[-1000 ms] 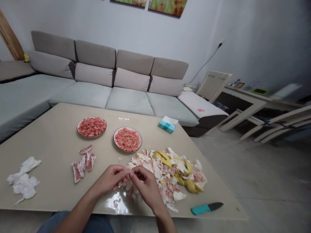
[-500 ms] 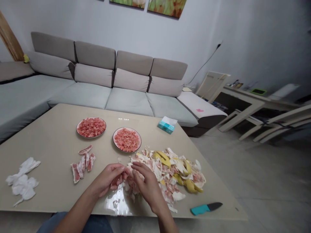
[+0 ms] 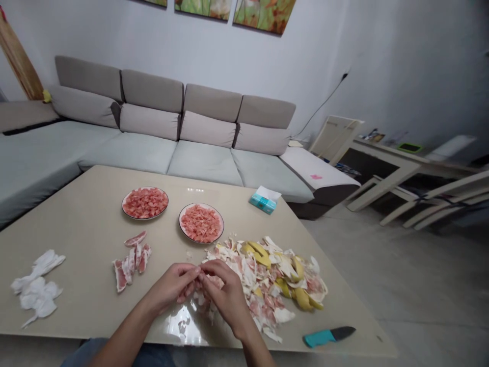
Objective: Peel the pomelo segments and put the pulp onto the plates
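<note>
My left hand (image 3: 173, 285) is closed, its thumb and fingertips pinched on a small piece of pink pomelo that is mostly hidden by the fingers. My right hand (image 3: 225, 290) meets it, thumb and forefinger pinched at the same piece. Beneath and to the right of the hands spreads a heap of pomelo peel (image 3: 263, 270), with yellow rind, white pith and pinkish membrane. Several unpeeled pomelo segments (image 3: 132, 262) lie left of my hands. Beyond them are two dark-rimmed plates of pink pomelo flesh, a left plate (image 3: 145, 203) and a right plate (image 3: 201, 223).
A knife (image 3: 330, 336) with a turquoise handle lies near the table's front right edge. Crumpled white tissues (image 3: 38, 288) are at the left, and a tissue pack (image 3: 264, 200) sits at the far right corner. A grey sofa (image 3: 206, 158) stands behind the table (image 3: 87, 214).
My right hand's raised fingers have come down and closed in a pinch against my left fingertips. The camera view has shifted slightly; the plates and peel heap stay in place.
</note>
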`<state>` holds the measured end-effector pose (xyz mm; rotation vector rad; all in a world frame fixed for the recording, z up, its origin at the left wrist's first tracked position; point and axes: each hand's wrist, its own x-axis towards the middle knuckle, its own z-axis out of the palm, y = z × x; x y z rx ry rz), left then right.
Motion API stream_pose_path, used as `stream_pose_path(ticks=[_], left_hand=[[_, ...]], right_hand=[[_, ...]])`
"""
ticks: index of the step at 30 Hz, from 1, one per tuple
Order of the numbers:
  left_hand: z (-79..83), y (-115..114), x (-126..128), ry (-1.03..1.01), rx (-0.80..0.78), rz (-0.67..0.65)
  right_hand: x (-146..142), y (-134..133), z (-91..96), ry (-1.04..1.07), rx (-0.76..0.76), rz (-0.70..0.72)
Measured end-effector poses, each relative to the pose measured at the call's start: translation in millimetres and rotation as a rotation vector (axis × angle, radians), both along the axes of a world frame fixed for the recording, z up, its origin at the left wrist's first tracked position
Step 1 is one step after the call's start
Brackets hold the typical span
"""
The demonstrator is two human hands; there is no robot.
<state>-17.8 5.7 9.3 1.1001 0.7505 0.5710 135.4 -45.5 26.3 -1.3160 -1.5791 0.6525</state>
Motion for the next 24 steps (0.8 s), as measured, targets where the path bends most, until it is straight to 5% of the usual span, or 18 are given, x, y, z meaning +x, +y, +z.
stream_pose_path(ticks=[7,11,14,18,24], left_hand=[[-6.4,8,2,-0.235,-0.27,0.24],[-10.9,14,-1,-0.32,-0.268,0.346],[-10.7,15,-5,-0.323,-0.267,0.321],[-1.0,11,-10,-0.392,-0.336,0.133],[12.1,0,-10,-0.404,-0.357,-0.098]], right_hand=[[18,65,-17.1,-0.008,0.004,-0.121],[35,123,-23.7,-0.048,0.039,-0.185],[39,140,-23.0,-0.055,0.037,-0.198],[29,108,-12.7,-0.032,-0.022,-0.101],[14,27,13.4,-0.06,-0.064,0.39]])
